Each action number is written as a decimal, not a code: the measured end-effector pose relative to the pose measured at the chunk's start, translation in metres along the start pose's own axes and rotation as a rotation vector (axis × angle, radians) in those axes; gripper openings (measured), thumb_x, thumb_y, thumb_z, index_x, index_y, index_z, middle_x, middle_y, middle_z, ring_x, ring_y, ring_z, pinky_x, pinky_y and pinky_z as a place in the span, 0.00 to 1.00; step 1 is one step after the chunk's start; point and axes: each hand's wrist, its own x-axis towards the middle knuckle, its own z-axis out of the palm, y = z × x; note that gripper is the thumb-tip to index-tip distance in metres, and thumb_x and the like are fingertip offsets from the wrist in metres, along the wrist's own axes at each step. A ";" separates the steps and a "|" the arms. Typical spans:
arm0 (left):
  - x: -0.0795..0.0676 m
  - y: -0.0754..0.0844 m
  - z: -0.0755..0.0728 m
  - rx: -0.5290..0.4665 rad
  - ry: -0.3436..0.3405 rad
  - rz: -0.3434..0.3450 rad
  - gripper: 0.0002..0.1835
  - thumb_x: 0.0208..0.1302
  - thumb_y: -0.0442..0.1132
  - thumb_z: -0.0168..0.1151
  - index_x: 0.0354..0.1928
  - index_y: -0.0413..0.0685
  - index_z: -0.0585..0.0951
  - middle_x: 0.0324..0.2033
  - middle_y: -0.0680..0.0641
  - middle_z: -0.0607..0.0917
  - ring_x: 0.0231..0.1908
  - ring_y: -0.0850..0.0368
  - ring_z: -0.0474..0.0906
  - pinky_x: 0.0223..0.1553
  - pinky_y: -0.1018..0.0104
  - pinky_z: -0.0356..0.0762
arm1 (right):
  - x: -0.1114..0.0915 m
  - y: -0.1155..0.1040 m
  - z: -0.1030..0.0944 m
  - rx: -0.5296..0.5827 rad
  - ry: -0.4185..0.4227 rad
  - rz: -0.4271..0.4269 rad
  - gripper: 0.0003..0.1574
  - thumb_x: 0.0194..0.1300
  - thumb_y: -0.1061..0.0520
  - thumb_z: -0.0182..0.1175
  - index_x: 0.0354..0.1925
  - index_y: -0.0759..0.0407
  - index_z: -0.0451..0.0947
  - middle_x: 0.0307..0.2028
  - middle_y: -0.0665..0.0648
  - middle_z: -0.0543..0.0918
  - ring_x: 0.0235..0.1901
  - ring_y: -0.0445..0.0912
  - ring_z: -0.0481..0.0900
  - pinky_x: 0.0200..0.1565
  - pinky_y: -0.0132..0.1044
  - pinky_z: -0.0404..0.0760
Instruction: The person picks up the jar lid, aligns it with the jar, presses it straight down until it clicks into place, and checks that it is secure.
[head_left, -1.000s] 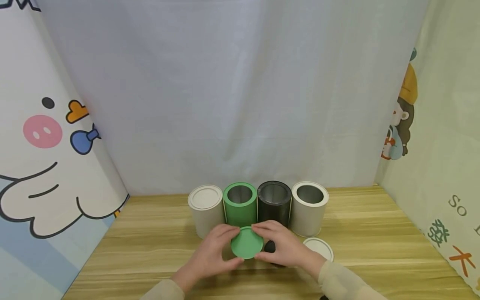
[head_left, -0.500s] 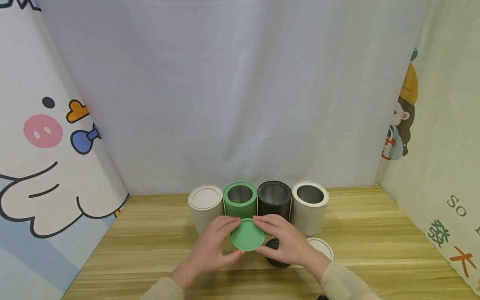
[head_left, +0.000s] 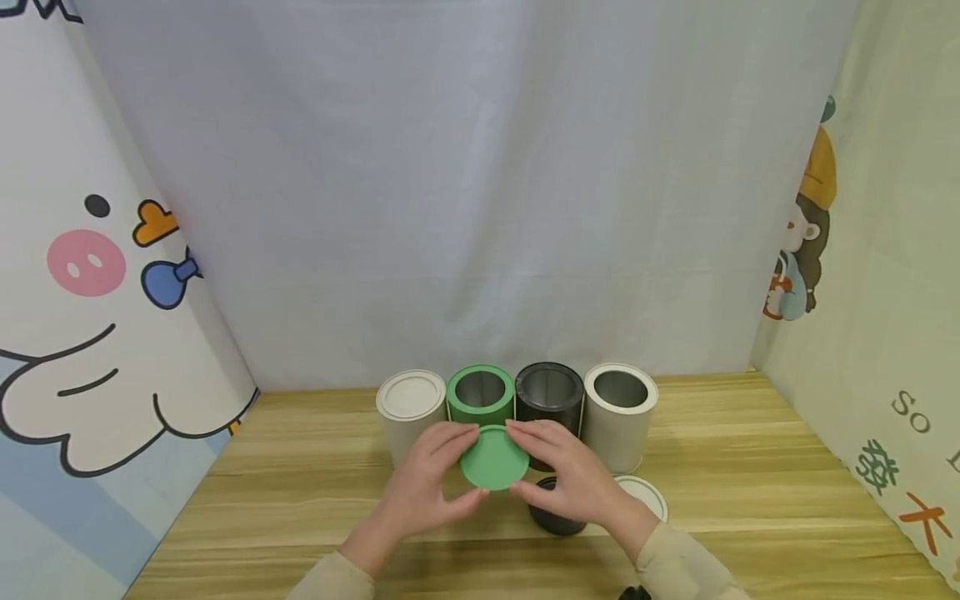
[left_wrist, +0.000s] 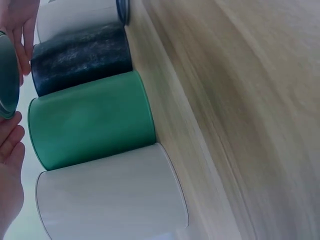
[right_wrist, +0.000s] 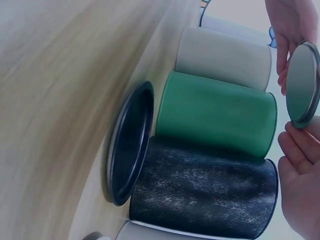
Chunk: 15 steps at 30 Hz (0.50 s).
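Between both hands, a round green can lid (head_left: 495, 458) is held up by its edge in front of the cans. My left hand (head_left: 426, 483) pinches its left side with fingers at the far edge and thumb at the near edge; my right hand (head_left: 572, 477) does the same on the right. Just behind stands the green can (left_wrist: 92, 120), its top uncovered and dark inside. The lid's metallic underside shows in the right wrist view. To the green can's right is an uncovered black can (right_wrist: 205, 190).
A white can (head_left: 411, 397) with its lid on stands at the row's left end, an uncovered white can (head_left: 618, 437) at the right end. A black lid (head_left: 558, 522) and a white lid (head_left: 647, 497) lie in front. Some small dark thing (head_left: 636, 593) shows at the bottom edge.
Both hands have raised the green lid and moved it a little toward the green can. More of the black lid on the table shows under the right hand.
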 end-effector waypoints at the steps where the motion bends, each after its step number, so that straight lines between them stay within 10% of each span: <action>1: 0.000 -0.001 0.000 0.001 0.002 -0.002 0.35 0.57 0.55 0.68 0.56 0.32 0.80 0.53 0.40 0.81 0.55 0.45 0.76 0.57 0.53 0.75 | 0.001 0.000 0.000 0.002 0.004 0.000 0.42 0.69 0.34 0.57 0.65 0.64 0.74 0.64 0.58 0.75 0.62 0.55 0.72 0.57 0.50 0.76; 15: 0.017 -0.007 -0.003 -0.002 0.026 0.003 0.35 0.63 0.59 0.61 0.56 0.31 0.80 0.53 0.39 0.81 0.55 0.45 0.76 0.57 0.52 0.74 | 0.015 0.006 -0.009 0.004 0.035 -0.025 0.41 0.72 0.36 0.53 0.65 0.68 0.72 0.64 0.61 0.75 0.61 0.57 0.72 0.58 0.53 0.75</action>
